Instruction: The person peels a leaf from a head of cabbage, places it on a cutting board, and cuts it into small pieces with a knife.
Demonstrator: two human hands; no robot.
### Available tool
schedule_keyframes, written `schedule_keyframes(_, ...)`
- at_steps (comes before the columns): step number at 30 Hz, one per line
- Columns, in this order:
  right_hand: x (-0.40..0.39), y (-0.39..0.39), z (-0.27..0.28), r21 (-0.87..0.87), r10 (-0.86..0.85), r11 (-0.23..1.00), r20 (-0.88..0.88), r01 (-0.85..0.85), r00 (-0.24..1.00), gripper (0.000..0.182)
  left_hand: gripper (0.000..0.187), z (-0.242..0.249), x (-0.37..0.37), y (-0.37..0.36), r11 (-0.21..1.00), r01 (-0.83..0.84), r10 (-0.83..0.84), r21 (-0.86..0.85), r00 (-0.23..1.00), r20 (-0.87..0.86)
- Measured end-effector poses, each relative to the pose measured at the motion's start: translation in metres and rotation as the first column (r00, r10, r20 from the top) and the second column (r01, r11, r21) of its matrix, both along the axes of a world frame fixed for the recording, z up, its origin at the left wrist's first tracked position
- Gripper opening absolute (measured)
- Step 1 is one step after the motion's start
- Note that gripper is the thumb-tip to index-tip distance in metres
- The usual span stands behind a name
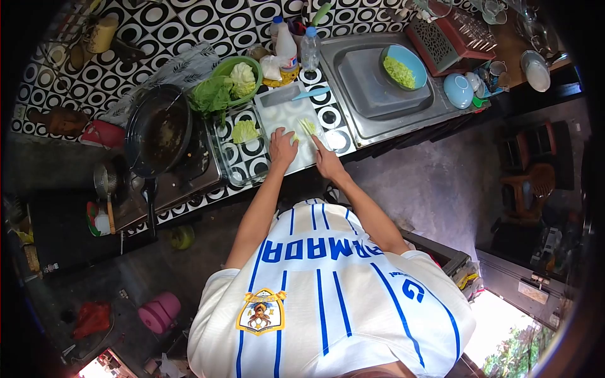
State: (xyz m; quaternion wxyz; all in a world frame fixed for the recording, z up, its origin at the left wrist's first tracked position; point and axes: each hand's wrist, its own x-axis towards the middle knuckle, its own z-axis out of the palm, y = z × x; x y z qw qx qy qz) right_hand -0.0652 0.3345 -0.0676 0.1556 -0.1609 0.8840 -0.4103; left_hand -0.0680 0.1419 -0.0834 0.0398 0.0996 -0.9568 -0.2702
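A white cutting board lies on the patterned counter in front of me. My left hand rests flat on the board's near part, fingers spread, beside small pale cabbage bits. My right hand reaches onto the board's right near corner, its fingertips touching a small heap of cut cabbage strips. Neither hand grips anything. A knife with a light blue handle lies loose across the board's far end, apart from both hands.
A glass tray holding a cabbage piece sits left of the board, with a green bowl of cabbage behind it. A dark wok stands on the stove at left. In the steel sink at right is a blue bowl of shredded cabbage. Bottles stand behind the board.
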Motion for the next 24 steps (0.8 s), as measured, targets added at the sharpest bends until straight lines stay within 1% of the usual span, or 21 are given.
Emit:
schedule_keyframes(3, -0.005, 0.006, 0.004, -0.018, -0.049, 0.999, 0.009, 0.049, 0.999, 0.059, 0.036, -0.003, -0.002, 0.001, 0.999, -0.029, 0.029, 0.024, 0.999, -0.030)
schedule_keyframes(6, -0.007, 0.013, 0.009, -0.008, -0.080, 0.997, 0.028, 0.080, 0.996, 0.057, 0.037, -0.018, -0.010, -0.004, 0.990, -0.047, 0.059, 0.133, 0.994, -0.087)
schedule_keyframes(7, -0.008, 0.014, 0.010, 0.000, -0.086, 0.996, 0.035, 0.086, 0.996, 0.057, 0.038, -0.026, -0.013, -0.006, 0.979, -0.071, 0.087, 0.189, 0.993, -0.075)
schedule_keyframes(9, -0.006, 0.015, 0.007, -0.042, -0.065, 0.997, 0.019, 0.066, 0.998, 0.057, 0.038, -0.036, -0.016, -0.006, 0.947, -0.120, 0.139, 0.298, 0.989, -0.045)
schedule_keyframes(10, -0.006, 0.016, 0.004, -0.062, -0.055, 0.997, 0.009, 0.055, 0.998, 0.056, 0.038, -0.037, -0.015, -0.006, 0.951, -0.108, 0.129, 0.291, 0.990, -0.055)
schedule_keyframes(13, -0.006, 0.015, -0.003, -0.042, -0.032, 0.999, 0.022, 0.032, 0.999, 0.057, 0.038, -0.038, -0.014, -0.005, 0.960, -0.077, 0.102, 0.270, 0.992, -0.078)
schedule_keyframes(16, -0.012, 0.019, -0.001, -0.105, -0.126, 0.986, 0.049, 0.130, 0.991, 0.056, 0.038, -0.035, -0.015, -0.005, 0.962, -0.087, 0.107, 0.258, 0.992, -0.063)
schedule_keyframes(18, -0.015, 0.022, -0.001, -0.080, -0.128, 0.988, 0.082, 0.134, 0.988, 0.056, 0.038, -0.035, -0.016, -0.002, 0.958, -0.110, 0.118, 0.263, 0.993, -0.017)
schedule_keyframes(19, -0.016, 0.023, 0.000, -0.067, -0.130, 0.988, 0.097, 0.137, 0.987, 0.056, 0.038, -0.036, -0.016, 0.000, 0.953, -0.111, 0.122, 0.280, 0.992, -0.022)
schedule_keyframes(22, -0.016, 0.022, -0.007, -0.094, -0.096, 0.991, 0.019, 0.098, 0.995, 0.055, 0.039, -0.042, -0.019, 0.004, 0.940, -0.110, 0.131, 0.324, 0.991, -0.042)
schedule_keyframes(24, -0.018, 0.022, -0.007, -0.095, -0.094, 0.991, 0.039, 0.097, 0.995, 0.055, 0.040, -0.042, -0.019, 0.005, 0.933, -0.106, 0.134, 0.343, 0.989, -0.058)
